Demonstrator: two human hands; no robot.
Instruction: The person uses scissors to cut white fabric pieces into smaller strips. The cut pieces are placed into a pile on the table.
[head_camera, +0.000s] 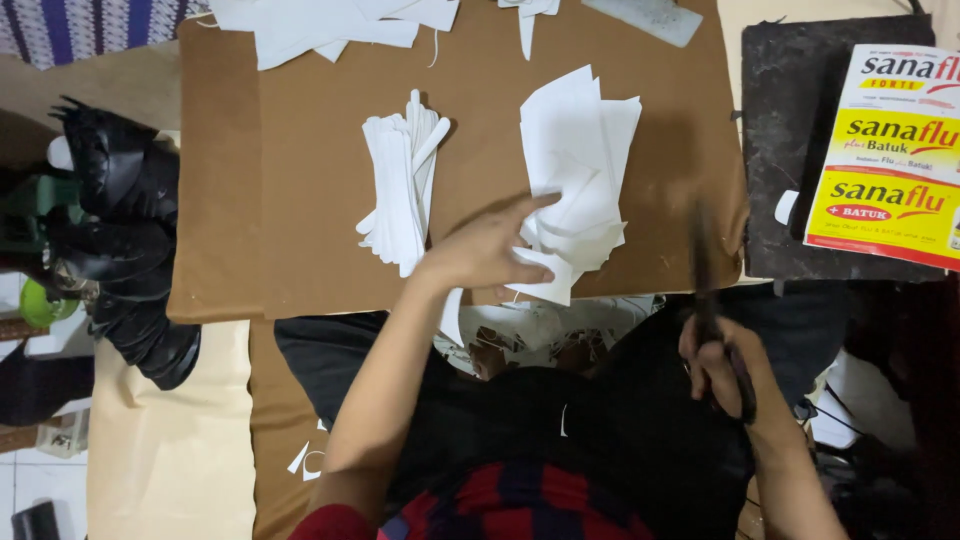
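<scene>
My left hand (490, 245) rests on the near edge of a loose pile of white cut paper pieces (580, 170) on a brown board (300, 200), fingers spread over the lowest sheets. My right hand (722, 365) is off the board's near right corner, closed around the handles of dark scissors (705, 270). The blades point up toward the board and look blurred. A second stack of narrow white cut pieces (400, 185) lies to the left of my left hand.
More white sheets (320, 25) lie at the board's far edge, with a grey flat bar (645, 15). A dark slab (790, 150) with a yellow-and-red printed box (895, 150) sits right. Black boots (125, 230) stand left. Paper scraps (520, 335) lie on my lap.
</scene>
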